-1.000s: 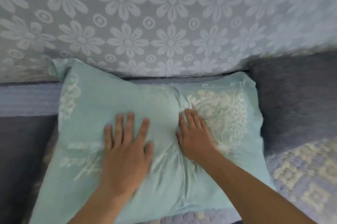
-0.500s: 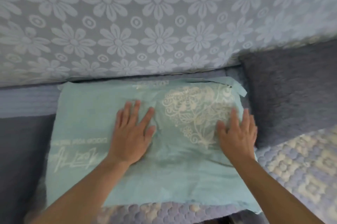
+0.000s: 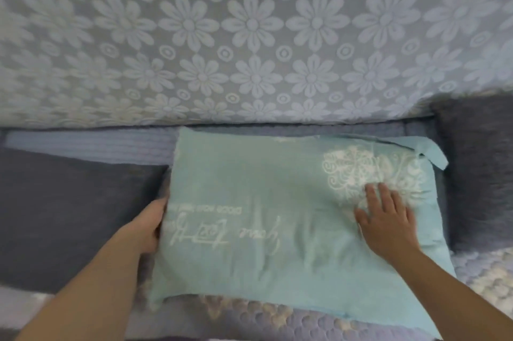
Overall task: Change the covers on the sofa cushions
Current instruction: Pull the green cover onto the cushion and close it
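A cushion in a light turquoise cover (image 3: 277,201) with white lace print and white lettering lies flat on the sofa seat, against the backrest. My left hand (image 3: 148,225) is at the cushion's left edge, its fingers tucked under or behind that edge and hidden. My right hand (image 3: 387,218) lies flat with straight, spread fingers on the right part of the cover, over the white lace print. A loose flap of the cover (image 3: 433,156) sticks out at the far right corner.
The sofa backrest (image 3: 249,35) wears a grey-blue throw with a pale flower pattern. A dark grey cushion (image 3: 69,201) lies left of the turquoise one and another dark grey cushion (image 3: 477,168) to its right. A quilted blue seat cover (image 3: 249,318) runs along the front.
The view shifted, so the cushion now sits more to the right. My left hand left the top of the cover for the cushion's left edge. My right hand slid inward onto the lace print.
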`<control>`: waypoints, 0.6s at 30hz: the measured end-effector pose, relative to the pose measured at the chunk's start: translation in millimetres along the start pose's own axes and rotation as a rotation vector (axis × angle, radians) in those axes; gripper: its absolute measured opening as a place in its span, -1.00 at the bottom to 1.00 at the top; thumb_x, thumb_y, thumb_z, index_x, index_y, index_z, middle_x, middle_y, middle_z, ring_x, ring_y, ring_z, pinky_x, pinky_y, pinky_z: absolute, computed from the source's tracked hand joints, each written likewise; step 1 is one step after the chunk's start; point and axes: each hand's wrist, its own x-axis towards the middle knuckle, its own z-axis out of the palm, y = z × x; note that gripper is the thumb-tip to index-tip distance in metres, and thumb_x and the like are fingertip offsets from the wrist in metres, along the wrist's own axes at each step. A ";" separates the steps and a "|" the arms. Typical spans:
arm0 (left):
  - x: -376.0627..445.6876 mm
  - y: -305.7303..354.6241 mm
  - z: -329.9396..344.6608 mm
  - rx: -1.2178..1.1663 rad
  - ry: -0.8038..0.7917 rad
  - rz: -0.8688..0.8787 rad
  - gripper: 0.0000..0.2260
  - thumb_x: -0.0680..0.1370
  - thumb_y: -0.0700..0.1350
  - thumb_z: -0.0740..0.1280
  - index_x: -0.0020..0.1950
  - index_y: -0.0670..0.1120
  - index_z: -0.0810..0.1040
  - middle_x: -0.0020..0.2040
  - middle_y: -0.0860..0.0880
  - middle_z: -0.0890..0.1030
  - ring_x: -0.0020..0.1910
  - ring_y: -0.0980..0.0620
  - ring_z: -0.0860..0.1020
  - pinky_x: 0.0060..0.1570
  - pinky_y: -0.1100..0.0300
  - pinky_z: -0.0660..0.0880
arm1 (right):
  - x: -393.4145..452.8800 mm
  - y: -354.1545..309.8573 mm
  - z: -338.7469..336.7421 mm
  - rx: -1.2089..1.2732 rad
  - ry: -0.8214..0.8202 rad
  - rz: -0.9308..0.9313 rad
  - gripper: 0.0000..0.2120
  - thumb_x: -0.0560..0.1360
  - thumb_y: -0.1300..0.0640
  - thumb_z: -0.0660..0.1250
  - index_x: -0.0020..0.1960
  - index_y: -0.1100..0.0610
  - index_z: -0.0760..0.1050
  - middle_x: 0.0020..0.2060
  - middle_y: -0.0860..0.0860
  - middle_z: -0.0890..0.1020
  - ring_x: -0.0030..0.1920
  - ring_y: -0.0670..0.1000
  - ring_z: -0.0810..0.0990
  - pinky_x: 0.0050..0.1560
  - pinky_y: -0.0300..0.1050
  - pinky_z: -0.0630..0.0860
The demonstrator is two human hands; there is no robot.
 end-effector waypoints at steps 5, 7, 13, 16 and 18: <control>-84.9 6.0 -6.0 -0.094 -0.082 0.131 -0.63 0.63 0.11 0.31 0.17 -0.17 0.67 0.04 -0.20 0.72 0.05 -0.20 0.69 0.18 -0.12 0.58 | -40.0 -0.5 -40.0 0.211 -0.205 0.168 -0.38 0.61 0.01 0.24 0.60 0.10 0.11 0.57 0.17 0.18 0.55 0.21 0.15 0.53 0.15 0.13; -131.2 8.8 -8.2 -0.092 0.075 0.302 -0.59 0.63 0.16 0.29 0.15 -0.17 0.67 -0.05 -0.10 0.75 0.01 -0.15 0.70 0.14 -0.13 0.60 | -63.0 -13.4 -74.5 0.372 -0.222 0.237 -0.43 0.58 0.11 0.30 0.55 0.15 0.24 0.47 0.22 0.36 0.38 0.25 0.41 0.37 0.16 0.37; -180.5 15.8 -62.4 0.541 0.404 0.542 -0.55 0.71 0.10 0.11 0.16 -0.19 0.64 0.13 -0.26 0.66 0.14 -0.25 0.61 0.12 -0.03 0.52 | -104.4 -38.4 -156.9 0.482 -0.108 0.246 -0.55 0.58 0.17 0.30 0.44 0.23 0.39 0.32 0.28 0.50 0.27 0.29 0.51 0.18 0.02 0.42; -153.4 16.7 -86.9 0.691 0.436 0.439 -0.57 0.70 0.07 0.06 0.17 -0.19 0.60 0.19 -0.27 0.61 0.17 -0.29 0.57 0.10 -0.03 0.48 | -106.9 -37.8 -160.5 0.283 -0.279 0.204 -0.45 0.60 0.02 0.26 0.55 0.11 0.25 0.41 0.21 0.44 0.37 0.25 0.45 0.33 0.02 0.39; -138.4 0.0 -91.0 0.800 0.423 0.373 -0.64 0.68 0.01 0.09 0.21 -0.20 0.53 0.25 -0.28 0.57 0.22 -0.29 0.55 0.13 -0.03 0.46 | -110.6 -45.4 -154.0 0.142 -0.313 0.157 -0.42 0.62 -0.02 0.20 0.58 0.09 0.17 0.47 0.20 0.35 0.44 0.24 0.36 0.40 0.04 0.34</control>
